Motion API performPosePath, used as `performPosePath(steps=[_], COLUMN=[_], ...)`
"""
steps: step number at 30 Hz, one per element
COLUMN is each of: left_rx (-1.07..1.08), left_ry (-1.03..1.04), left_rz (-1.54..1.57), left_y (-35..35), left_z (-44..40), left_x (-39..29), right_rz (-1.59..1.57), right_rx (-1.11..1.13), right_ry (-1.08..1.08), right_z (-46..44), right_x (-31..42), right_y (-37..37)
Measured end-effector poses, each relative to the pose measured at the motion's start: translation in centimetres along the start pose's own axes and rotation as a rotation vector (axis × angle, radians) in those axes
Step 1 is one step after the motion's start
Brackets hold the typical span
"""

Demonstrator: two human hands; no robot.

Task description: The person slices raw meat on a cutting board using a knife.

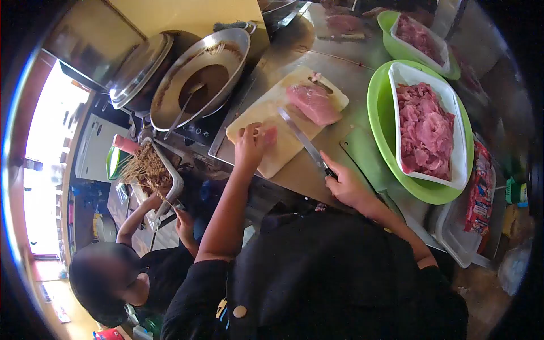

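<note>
A cream cutting board (297, 85) lies on the metal counter. On its far right part rests a large piece of raw pink meat (315, 104). My left hand (250, 144) is at the board's left side, its fingers bent down on a small piece of meat (269, 137). My right hand (342, 180) is wrapped round the black handle of a knife (303, 139). The blade points away over the board, between the small piece and the large one. A cleaver (365, 164) lies on the counter to the right of my right hand.
Right of the board, a white tray of sliced meat (426, 130) sits in a green basin (381, 144). Farther back is a second basin (386, 24). At left stands a wok of dark sauce (207, 88). A co-worker (164, 263) handles skewers (148, 170). Red packets (480, 192) lie right.
</note>
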State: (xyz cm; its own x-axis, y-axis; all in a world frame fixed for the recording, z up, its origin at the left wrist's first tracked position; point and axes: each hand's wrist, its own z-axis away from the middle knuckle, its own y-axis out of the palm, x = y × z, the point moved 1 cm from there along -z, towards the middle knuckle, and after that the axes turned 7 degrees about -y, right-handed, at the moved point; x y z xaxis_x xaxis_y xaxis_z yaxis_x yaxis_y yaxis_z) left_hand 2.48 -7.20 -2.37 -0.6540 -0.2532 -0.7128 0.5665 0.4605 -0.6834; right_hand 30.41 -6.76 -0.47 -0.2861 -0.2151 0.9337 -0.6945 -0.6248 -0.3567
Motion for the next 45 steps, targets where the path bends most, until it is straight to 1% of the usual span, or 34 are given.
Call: performPosePath(steps=[1,3,4,6,9,10,12,13,15,18,19,20,21,24,26,27,28,30,33,36,39,42,44,45], left_rx=[0.009,0.030,0.060,0.120,0.281,0.296,0.321,0.269,0.165,0.142,0.144,0.147,0.151,0.128,0.010,-0.048,0.032,0.189,0.234,0.063,0.030,0.208,0.302,0.346], left_ry=[0.030,0.092,0.102,0.124,-0.284,-0.341,-0.452,-0.398,-0.290,-0.147,-0.167,-0.186,-0.203,-0.196,-0.026,0.059,0.136,0.288,0.014,0.357,0.482,0.215,-0.068,-0.209], left_rz=[0.039,0.117,0.044,-0.100,0.185,0.332,0.627,0.673,0.761,0.678,0.648,0.620,0.590,0.740,0.527,0.419,0.228,-0.159,0.236,-0.014,-0.220,-0.147,0.009,0.089], left_y=[0.1,0.1,0.2,0.6,1.2,1.0,0.9,1.1,1.6,1.1,0.9,0.6,0.4,1.2,1.0,0.5,0.1,-0.6,-0.5,-1.0,0.4,1.6,3.3,3.0], left_z=[0.1,0.5,0.2,-0.9,-2.2,-1.9,-1.0,-0.7,-0.3,-0.1,0.2,0.5,0.6,0.4,0.5,0.7,0.8,1.0,1.5,1.4,0.9,-1.8,-4.6,-5.2], left_x=[0.0,-0.2,-0.2,-0.3,-0.4,-1.1,-2.7,-2.6,-2.1,-1.8,-1.8,-1.8,-1.9,-0.6,-1.2,-1.9,-2.4,-2.6,-1.7,-1.8,-3.3,-3.5,-0.3,-0.1], right_rz=[0.024,0.034,0.039,0.086,0.214,0.265,0.142,0.080,0.057,0.045,0.044,-0.114,-0.114,-0.076,-0.010,-0.001,0.008,0.044,0.087,0.057,-0.011,-0.148,-0.174,-0.177], right_rx=[0.020,0.049,0.062,0.010,0.003,0.014,0.052,0.070,0.013,-0.093,-0.135,-0.100,-0.096,-0.080,-0.068,-0.050,-0.033,-0.036,-0.094,-0.130,-0.140,-0.102,-0.080,-0.083], right_ry=[0.066,0.105,0.125,-0.056,-0.233,-0.277,-0.162,-0.104,-0.183,-0.239,-0.247,-0.121,-0.111,-0.107,-0.141,-0.083,-0.024,0.010,-0.056,-0.087,-0.063,0.060,0.129,0.120], right_z=[0.0,-0.2,-0.4,-0.9,-1.8,-2.0,-1.8,-1.7,-1.4,-0.7,-0.5,-0.2,-0.1,0.2,0.3,0.2,0.2,0.3,0.3,0.4,0.1,0.0,-0.1,-0.1], right_x=[0.6,0.8,0.9,0.1,-0.6,-0.5,0.3,0.7,0.5,0.6,1.0,1.5,1.4,1.2,1.5,1.3,1.0,0.6,0.4,-0.7,-1.5,-0.4,-0.3,-0.1], right_y=[0.1,0.3,0.4,1.0,1.9,2.0,1.7,1.5,1.0,0.0,-0.3,-0.8,-0.8,-1.1,-1.1,-1.0,-1.0,-0.8,-0.7,-0.4,-0.1,-0.4,-0.6,-0.7])
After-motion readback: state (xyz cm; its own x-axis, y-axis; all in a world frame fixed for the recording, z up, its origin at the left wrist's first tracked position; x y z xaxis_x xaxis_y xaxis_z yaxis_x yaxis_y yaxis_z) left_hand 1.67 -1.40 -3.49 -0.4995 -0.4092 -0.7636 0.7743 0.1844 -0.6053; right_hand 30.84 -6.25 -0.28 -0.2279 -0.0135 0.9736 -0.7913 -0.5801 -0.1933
